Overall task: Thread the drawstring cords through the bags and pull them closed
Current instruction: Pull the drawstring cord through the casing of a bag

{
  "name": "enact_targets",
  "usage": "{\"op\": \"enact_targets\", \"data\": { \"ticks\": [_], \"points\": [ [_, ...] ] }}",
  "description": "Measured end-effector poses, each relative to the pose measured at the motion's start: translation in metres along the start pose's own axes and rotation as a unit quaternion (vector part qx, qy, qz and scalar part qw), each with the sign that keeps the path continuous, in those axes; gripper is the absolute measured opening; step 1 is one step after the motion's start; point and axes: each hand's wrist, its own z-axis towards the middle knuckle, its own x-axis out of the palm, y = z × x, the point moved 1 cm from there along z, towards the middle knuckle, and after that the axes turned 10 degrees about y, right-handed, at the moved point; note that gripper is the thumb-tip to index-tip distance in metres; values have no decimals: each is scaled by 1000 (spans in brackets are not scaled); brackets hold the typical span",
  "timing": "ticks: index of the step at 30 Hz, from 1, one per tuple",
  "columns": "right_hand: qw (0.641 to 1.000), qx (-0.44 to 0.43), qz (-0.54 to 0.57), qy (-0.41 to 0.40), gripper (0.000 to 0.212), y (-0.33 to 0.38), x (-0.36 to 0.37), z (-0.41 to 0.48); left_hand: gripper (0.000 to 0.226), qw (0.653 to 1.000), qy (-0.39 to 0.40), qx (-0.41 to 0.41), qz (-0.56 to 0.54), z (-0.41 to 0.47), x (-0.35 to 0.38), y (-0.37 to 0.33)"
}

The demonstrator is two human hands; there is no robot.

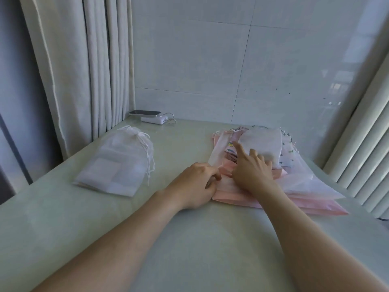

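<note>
A pale green surface (189, 239) is seen set against a wall of large grey-white tiles (200, 60), with light curtains (84, 70) hung along the left side and ribbed white slats (368, 144) at the right edge. At the far back of the surface, near the curtains, a phone (145, 113) is laid on top of a small white power bank (153, 119), from which a white cable (171, 119) is looped. On the left half, a flat stack of sheer white bags (117, 165) is placed, with their white cords (148, 157) gathered and trailing down the stack's right side. On the right half, well apart from that stack, a spread pile of pink bags (294, 199) is laid, topped by printed bags (288, 154) and a folded white bag (263, 142). Both bare forearms are stretched forward to this pile. The left grip (195, 184) is set at the pile's near left edge with its fingers curled against the pink fabric; whether any fabric is pinched cannot be told. The right grip (250, 171) is rested on top of the pile, released, with its index finger (239, 150) held straight beside the white bag and the other fingers loosely bent at that bag's near edge.
</note>
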Motion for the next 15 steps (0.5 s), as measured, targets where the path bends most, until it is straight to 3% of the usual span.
{"op": "enact_targets", "data": {
  "ticks": [4, 7, 10, 12, 15],
  "points": [
    [998, 13, -42, -34, 65, 1, 4, 0, 30, 1000, 4, 2, -5, -3, 0, 0],
    [994, 20, -58, -93, 36, 2, 3, 0, 32, 1000, 12, -2, -5, -4, 0, 0],
    [996, 8, -37, -83, 19, 0, 3, 2, 33, 1000, 21, -5, -10, -5, 0, 0],
    [997, -8, -17, -77, 17, -2, 5, 5, 33, 1000, 24, -7, -11, -6, -1, 1],
    [999, -17, -10, -37, 38, 0, 4, 8, 33, 1000, 25, -12, -10, -7, -1, 1]
  ]
}}
